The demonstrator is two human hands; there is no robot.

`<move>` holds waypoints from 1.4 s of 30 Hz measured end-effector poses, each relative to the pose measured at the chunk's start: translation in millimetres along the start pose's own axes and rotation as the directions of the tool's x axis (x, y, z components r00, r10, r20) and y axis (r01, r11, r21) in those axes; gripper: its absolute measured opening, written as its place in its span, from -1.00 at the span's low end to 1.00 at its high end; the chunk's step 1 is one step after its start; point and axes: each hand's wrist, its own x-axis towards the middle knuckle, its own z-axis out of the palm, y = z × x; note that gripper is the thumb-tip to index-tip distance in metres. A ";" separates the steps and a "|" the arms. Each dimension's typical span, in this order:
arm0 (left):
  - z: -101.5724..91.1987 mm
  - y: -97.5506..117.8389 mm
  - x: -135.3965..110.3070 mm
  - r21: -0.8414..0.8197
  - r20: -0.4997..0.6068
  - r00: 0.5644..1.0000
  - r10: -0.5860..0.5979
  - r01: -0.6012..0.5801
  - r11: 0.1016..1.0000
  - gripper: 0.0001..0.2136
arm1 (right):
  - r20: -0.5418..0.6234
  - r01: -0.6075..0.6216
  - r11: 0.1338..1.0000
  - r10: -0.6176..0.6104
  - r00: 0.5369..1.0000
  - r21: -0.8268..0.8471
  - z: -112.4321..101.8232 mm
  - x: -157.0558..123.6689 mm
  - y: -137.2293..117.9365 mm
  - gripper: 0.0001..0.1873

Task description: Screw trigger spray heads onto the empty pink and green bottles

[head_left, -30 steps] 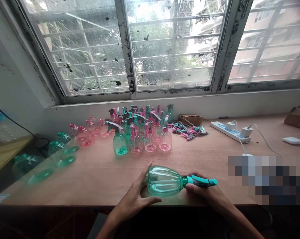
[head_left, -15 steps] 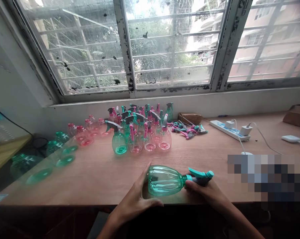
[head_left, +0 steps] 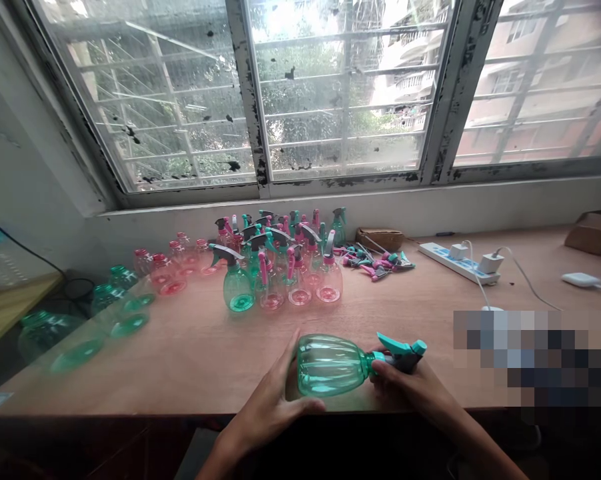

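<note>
While it lay on its side close to the table's front edge, the green spray bottle (head_left: 330, 365) showed a translucent, ribbed, bulbous plastic body, base pointing left. The left hand (head_left: 273, 403) curled around that base, fingers closed on it. The right hand (head_left: 410, 387) gripped the bottle's neck, just under the opaque teal trigger head (head_left: 400, 351). The wooden table (head_left: 205, 360) was smooth and pale, with bare room between the hands and a tight cluster of upright pink and green sprayers (head_left: 280, 273) farther back. Headless green bottles (head_left: 80, 333) lay tipped at the left edge; a white power strip (head_left: 455, 261) sat well apart, right
</note>
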 end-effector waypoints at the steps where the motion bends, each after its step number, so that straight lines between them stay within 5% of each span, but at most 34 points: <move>1: -0.5 0.6 0.2 0.005 0.004 1.000 -0.002 0.002 1.000 0.05 | -0.002 -0.002 1.000 0.002 1.000 0.007 -0.2 0.1 0.5 -0.57; 35: 4.3 -2.7 -1.3 0.105 -0.098 0.994 0.037 -0.026 0.994 0.04 | 0.013 0.022 0.993 -0.020 1.000 -0.113 2.9 -2.7 -7.6 -0.52; 42: 3.0 -2.0 0.8 0.083 -0.110 0.992 0.061 -0.052 0.995 -0.13 | -0.004 0.022 0.996 -0.023 1.000 -0.090 3.1 -2.3 -7.8 -0.51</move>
